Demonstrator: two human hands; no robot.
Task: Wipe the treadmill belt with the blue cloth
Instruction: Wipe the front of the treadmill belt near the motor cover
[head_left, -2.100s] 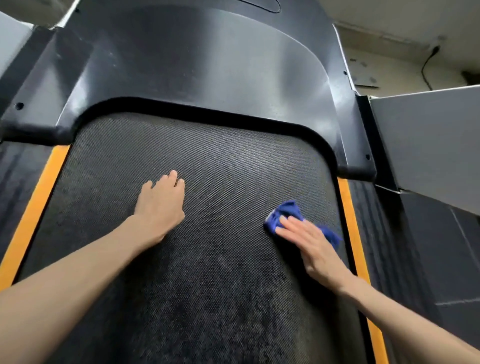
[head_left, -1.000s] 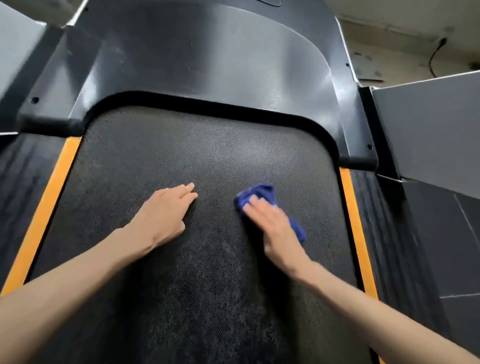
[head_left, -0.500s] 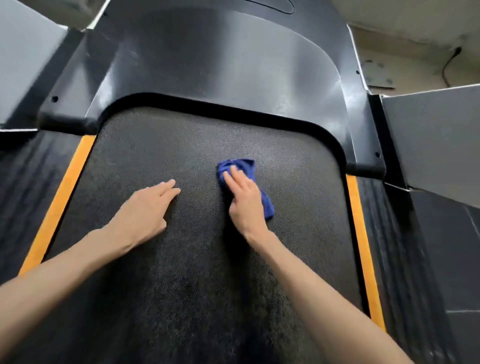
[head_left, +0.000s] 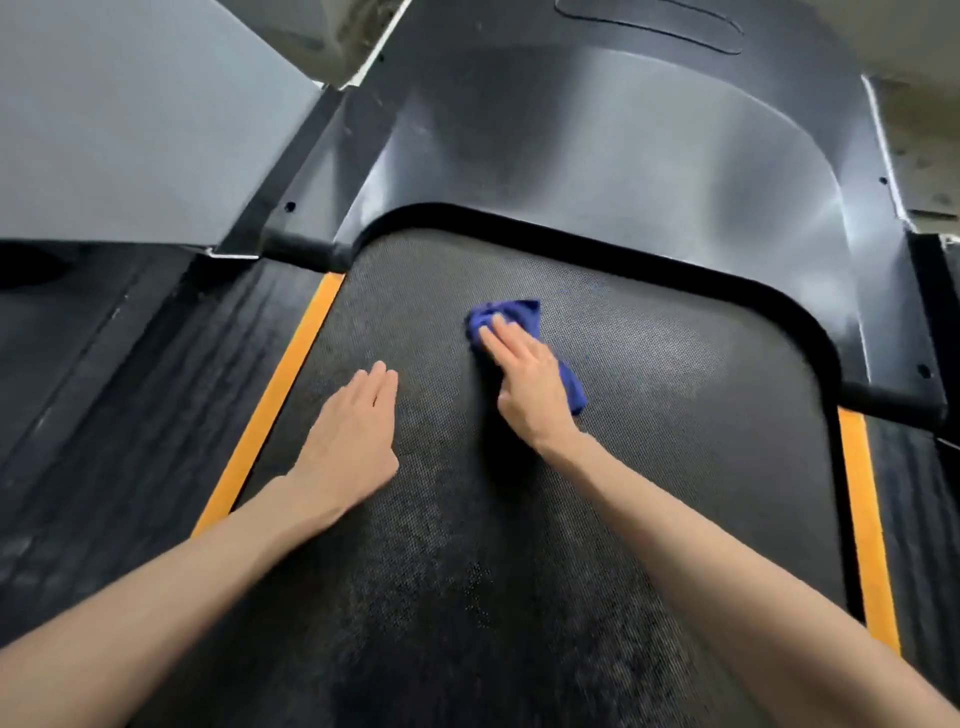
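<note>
While wiping, presses the blue cloth (head_left: 511, 312) down under the right grip (head_left: 524, 384), fingers straight and close together, nothing curled round the fabric. Probably done this way to spread weight over the wad, so it slides rather than rolls up. Hides most of the cloth, leaving a bunched end past the fingertips and a corner showing at the right side of the palm. Puts the cloth on the treadmill belt (head_left: 675, 415) near its front edge, somewhat nearer the left edge than the right.

Plants the left grip (head_left: 348, 436) flat on the belt, fingers straight, holding nothing, near the right one and toward the left edge. Seemingly serves as a prop for the leaning body, and perhaps steadies the belt against the stroke.

Counts out as follows: one cloth, two grips, one belt. Adds two orange stripes, one along the left edge (head_left: 270, 415) and one along the right (head_left: 865, 519), plus one dark motor cover (head_left: 597, 140) curving round the front edge.
</note>
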